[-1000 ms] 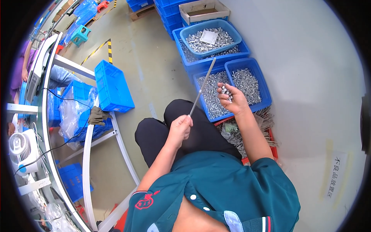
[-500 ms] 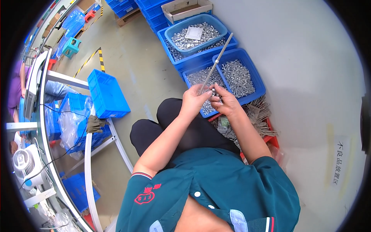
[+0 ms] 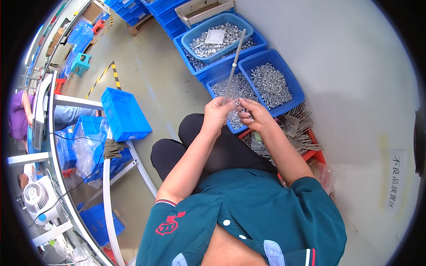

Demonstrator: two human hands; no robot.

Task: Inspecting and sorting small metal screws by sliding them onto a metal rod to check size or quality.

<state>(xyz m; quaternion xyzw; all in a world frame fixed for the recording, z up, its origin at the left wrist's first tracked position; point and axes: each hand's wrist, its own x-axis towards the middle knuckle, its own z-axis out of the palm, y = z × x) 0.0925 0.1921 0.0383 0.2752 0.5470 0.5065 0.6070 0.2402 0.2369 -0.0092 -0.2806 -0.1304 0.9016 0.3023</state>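
Observation:
My left hand (image 3: 215, 116) is closed round the lower end of a long thin metal rod (image 3: 238, 48). It slants up and away over the parts baskets, and a small pale ring (image 3: 234, 65) sits partway along it. Close beside it, my right hand (image 3: 260, 118) has its fingers curled round several small metal nuts (image 3: 243, 110); one is held at the fingertips near the rod's lower end. Whether that nut touches the rod I cannot tell. Just beyond both hands stands a blue divided basket (image 3: 298, 103) full of small metal parts.
Behind it, a light blue tub (image 3: 248, 27) of metal parts rests on another blue crate (image 3: 179, 44). A red crate (image 3: 316, 153) with many thin rods (image 3: 299, 126) stands by my right forearm. Leftward are a blue bin (image 3: 126, 113), a white frame (image 3: 108, 199) and a person (image 3: 21, 113).
The rod has swung leftward and stands steeper than before. Both hands stay close together, the left a little further left, and the right still holds the nuts.

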